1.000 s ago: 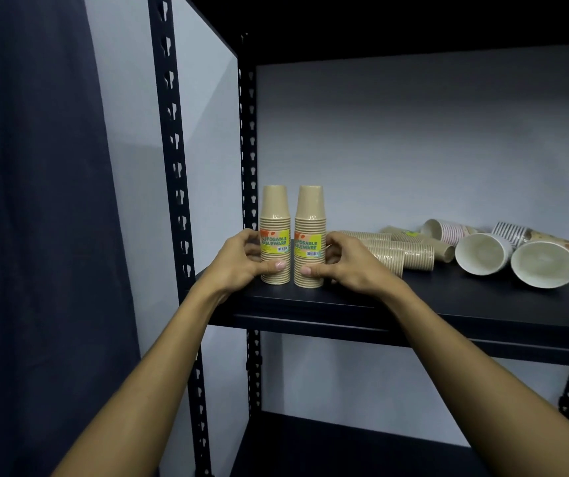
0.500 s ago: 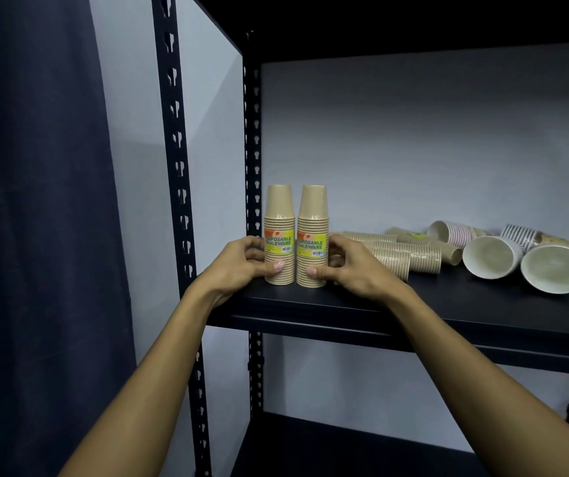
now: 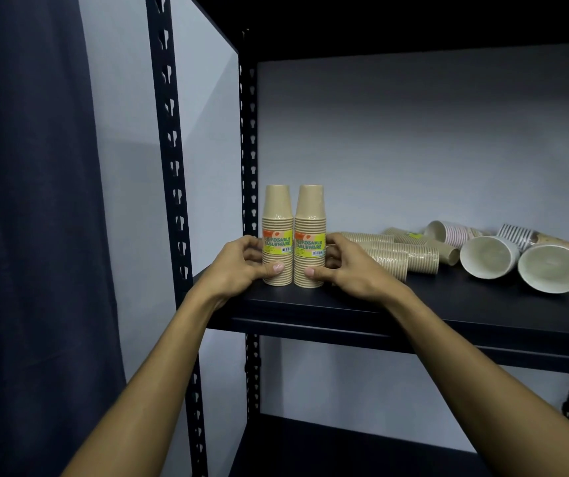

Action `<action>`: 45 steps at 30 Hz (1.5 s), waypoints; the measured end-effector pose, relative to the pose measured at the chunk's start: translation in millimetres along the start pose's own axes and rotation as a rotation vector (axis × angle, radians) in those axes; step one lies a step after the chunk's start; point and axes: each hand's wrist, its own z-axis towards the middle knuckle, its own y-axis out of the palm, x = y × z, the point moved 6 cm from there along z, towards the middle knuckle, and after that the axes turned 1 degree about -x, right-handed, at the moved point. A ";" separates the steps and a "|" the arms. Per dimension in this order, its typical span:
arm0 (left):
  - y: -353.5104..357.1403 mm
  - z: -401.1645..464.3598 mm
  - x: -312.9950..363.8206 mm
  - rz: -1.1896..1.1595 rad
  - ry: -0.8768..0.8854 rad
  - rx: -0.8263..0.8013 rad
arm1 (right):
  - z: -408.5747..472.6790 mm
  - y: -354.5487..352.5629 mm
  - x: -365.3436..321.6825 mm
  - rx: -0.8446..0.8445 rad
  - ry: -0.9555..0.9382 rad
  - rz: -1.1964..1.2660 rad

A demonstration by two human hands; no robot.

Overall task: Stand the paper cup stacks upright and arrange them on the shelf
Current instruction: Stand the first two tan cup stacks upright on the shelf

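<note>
- little has changed over the last second: both hands stay on the same 2 upright stacks at the near left corner of the shelf [image 3: 448, 315], and the stacks have not shifted against each other. only the view has drifted a little. i judge this as the final squaring-up of the pair, not a new pick.
- the left hand [image 3: 238, 266] is half curled round the left upright stack [image 3: 277, 235], thumb pressed on its lower front and fingers wrapped behind its left side (the fingertips at the back are hidden).
- the right hand [image 3: 348, 270] mirrors it on the right upright stack [image 3: 309, 235], thumb on the lower front, fingers bent round the right side. neither hand is spread wide or fully clenched; each is a loose cupping hold.
- the 2 stacks stand rims down, touching side by side, yellow labels facing near.
- farther right and back, the lying brown stacks [image 3: 400, 251] rest on their sides just beside the right hand.
- beyond them lie a pale striped stack [image 3: 455, 232], a dark striped stack [image 3: 516, 234] and 2 white bowl stacks [image 3: 487, 258] tipped over, mouths facing near. so by my count 2 stacks are done and most of the job remains.
</note>
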 end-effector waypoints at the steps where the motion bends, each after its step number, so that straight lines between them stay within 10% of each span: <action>1: 0.1 0.2 0.2 0.004 0.003 0.005 | -0.6 0.9 -0.2 -0.010 0.004 0.010; 35: 2.6 -8.1 7.2 0.036 -0.007 -0.020 | -6.9 2.0 -7.5 -0.020 0.017 0.011; 45: -7.8 -42.4 85.3 0.286 0.294 0.463 | -53.1 -44.1 -5.7 0.207 -0.012 -0.278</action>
